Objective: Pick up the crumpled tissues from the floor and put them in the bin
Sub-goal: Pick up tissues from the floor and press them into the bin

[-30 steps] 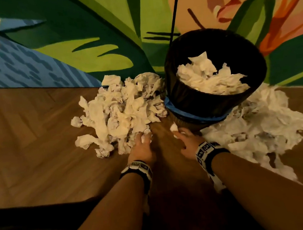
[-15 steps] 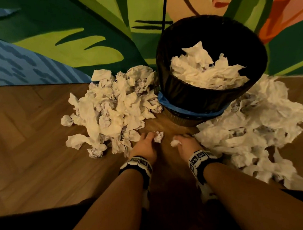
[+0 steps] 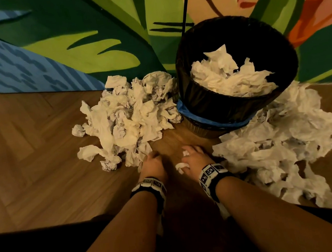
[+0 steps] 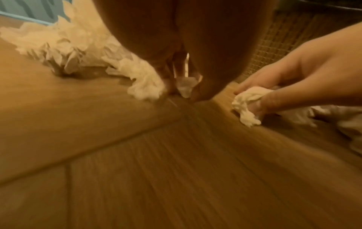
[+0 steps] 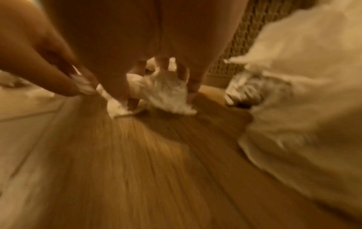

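Observation:
The black bin (image 3: 216, 99) stands against the wall, half full of white tissues (image 3: 230, 77). One heap of crumpled tissues (image 3: 131, 117) lies on the floor to its left and a second heap (image 3: 282, 139) to its right. Both hands are low on the floor in front of the bin. My left hand (image 3: 152, 157) curls its fingers round a small tissue (image 4: 186, 86) at the edge of the left heap. My right hand (image 3: 192, 154) grips a crumpled tissue (image 5: 166, 96), which also shows beside its thumb (image 3: 181, 166).
Wooden herringbone floor (image 3: 42, 171) stretches bare to the left. A painted wall (image 3: 89, 41) rises right behind the bin and heaps. A thin black cable (image 3: 185, 3) hangs down by the bin's rim. The bin's woven base (image 4: 274, 46) is close to both hands.
The loose tissue that lay by my left fingers is now inside that hand. My right hand has closed tighter on its tissue. Both hands have shifted slightly back from the bin.

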Tool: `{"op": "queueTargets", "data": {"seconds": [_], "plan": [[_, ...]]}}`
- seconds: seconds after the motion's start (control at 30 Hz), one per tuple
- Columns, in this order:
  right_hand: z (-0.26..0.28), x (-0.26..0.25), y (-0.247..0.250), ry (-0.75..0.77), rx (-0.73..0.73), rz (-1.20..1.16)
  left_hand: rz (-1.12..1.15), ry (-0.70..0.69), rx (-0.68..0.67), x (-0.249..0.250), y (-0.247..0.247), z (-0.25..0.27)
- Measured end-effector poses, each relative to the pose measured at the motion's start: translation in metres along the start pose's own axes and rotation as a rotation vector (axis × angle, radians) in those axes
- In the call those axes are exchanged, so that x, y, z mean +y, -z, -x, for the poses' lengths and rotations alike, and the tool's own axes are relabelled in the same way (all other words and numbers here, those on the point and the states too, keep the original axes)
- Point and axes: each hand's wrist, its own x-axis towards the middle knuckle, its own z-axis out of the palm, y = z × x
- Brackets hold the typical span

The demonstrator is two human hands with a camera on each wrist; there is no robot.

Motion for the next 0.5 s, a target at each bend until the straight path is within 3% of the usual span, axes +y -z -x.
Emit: {"op": "queueTargets", "data": {"seconds": [0.17,0.3,0.4,0.5], "plan": [[0.003,0.015,-0.008,-0.048,0.087,-0.132,-0.016,-0.155,-0.044,0.011,0.000,0.008],[0.004,0.020,-0.003,-0.192,0.163,-0.273,0.292,-0.209,-0.061,0.018,0.002,0.018],[0.005,0.021,-0.001,-0.277,0.165,-0.256,0.483,-0.137,0.065,0.021,0.002,0.024],[0.009,0.023,0.000,-0.320,0.148,-0.258,0.533,-0.060,0.241,0.013,0.006,0.020]]}}
